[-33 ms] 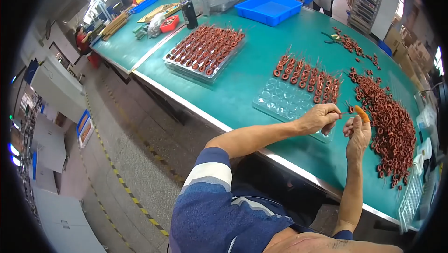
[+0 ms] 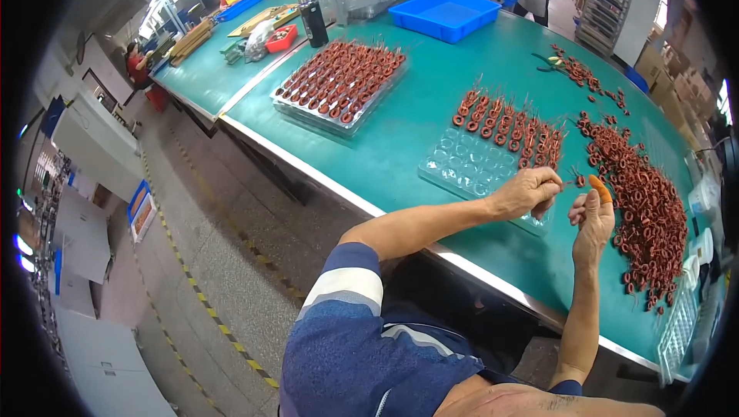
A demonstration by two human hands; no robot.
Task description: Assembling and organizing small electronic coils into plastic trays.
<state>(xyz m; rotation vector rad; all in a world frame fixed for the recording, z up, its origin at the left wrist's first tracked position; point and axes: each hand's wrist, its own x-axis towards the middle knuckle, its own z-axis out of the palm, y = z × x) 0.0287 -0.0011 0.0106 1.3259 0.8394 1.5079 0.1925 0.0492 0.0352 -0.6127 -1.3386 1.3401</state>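
Note:
My left hand (image 2: 530, 192) is closed in a pinch over the near right corner of a clear plastic tray (image 2: 462, 165). A small reddish coil part (image 2: 568, 184) pokes out from its fingertips, mostly hidden. Just to the right, my right hand (image 2: 593, 217) is raised with an orange finger cot (image 2: 600, 188) on one finger. Its thumb presses toward that finger and the others curl in; whatever lies between is too small to make out. Red ring coils (image 2: 508, 125) with thin upright wire leads fill the tray's far rows, while nearer round pockets are bare.
A large heap of red ring coils (image 2: 647, 217) lies right of my hands, with pliers (image 2: 550, 63) beyond it. Stacked trays of coils (image 2: 339, 82) stand at the left. Farther back are a blue bin (image 2: 445, 13), a dark bottle (image 2: 312, 21) and other people.
My right hand has shifted very slightly to the right. The whole view has moved a touch; otherwise the scene looks the same.

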